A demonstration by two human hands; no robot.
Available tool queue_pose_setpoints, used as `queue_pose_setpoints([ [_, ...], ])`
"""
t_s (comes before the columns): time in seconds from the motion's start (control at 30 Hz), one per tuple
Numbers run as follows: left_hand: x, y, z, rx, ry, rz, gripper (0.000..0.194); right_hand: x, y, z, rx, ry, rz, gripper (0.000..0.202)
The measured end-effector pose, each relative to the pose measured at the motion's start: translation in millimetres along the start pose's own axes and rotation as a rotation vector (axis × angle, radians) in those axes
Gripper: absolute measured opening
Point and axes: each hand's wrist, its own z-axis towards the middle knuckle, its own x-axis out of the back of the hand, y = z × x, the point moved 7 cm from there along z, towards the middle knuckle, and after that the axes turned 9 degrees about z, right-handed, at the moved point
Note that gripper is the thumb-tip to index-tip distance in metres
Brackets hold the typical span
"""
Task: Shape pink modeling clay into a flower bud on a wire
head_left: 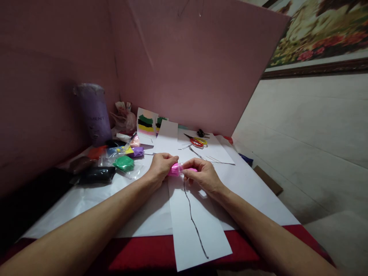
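A pink packet (175,170), shiny like clear plastic over pink material, is between my hands above the white-covered table. My left hand (161,168) grips its left end with bent fingers. My right hand (202,173) pinches its right side, and some pink shows past the fingers. Under the hands lies a white sheet (184,230) with a wavy dark line (192,220) running down it; the sheet overhangs the table's red front edge.
Black (97,175), green (123,163) and purple (138,152) packets lie at the left, by a purple cylinder (94,115). Red-handled scissors (197,142) lie on white paper (221,153) behind my hands. Painted cards (146,123) lean at the back.
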Motion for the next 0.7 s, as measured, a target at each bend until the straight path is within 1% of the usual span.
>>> queue_pose_setpoints([
  [0.07, -0.2, 1, -1, -0.003, 0.006, 0.012, 0.023, 0, -4, -1, 0.071, 0.007, -0.106, 0.01],
  [0.13, -0.9, 3, -3, -0.034, 0.011, 0.036, 0.023, 0, -9, -3, 0.155, 0.022, -0.236, 0.004],
  [0.17, -1.3, 5, -3, -0.049, 0.011, 0.046, 0.023, 0, -11, -4, 0.178, 0.027, -0.277, 0.002],
  [0.23, -2.1, 5, -3, -0.056, 0.005, 0.046, 0.023, 0, -11, -5, 0.18, 0.029, -0.276, 0.005],
  [0.33, -2.5, 2, -2, -0.013, -0.017, -0.014, 0.024, 3, -7, -2, 0.113, 0.044, -0.132, 0.008],
  [0.4, -1.7, 0, 0, 0.009, -0.024, -0.07, 0.026, 7, -6, 0, 0.076, 0.076, -0.015, 0.011],
  [0.53, 0.5, -2, 3, 0.015, -0.021, -0.145, 0.03, 15, -4, 4, 0.013, 0.133, 0.242, 0.013],
  [0.63, 1.0, -2, 4, 0.014, -0.022, -0.154, 0.032, 13, 2, 5, -0.086, 0.091, 0.366, 0.023],
  [0.7, 2.1, -2, 4, 0.013, -0.012, -0.149, 0.032, 11, 4, 5, -0.118, 0.051, 0.412, 0.024],
])
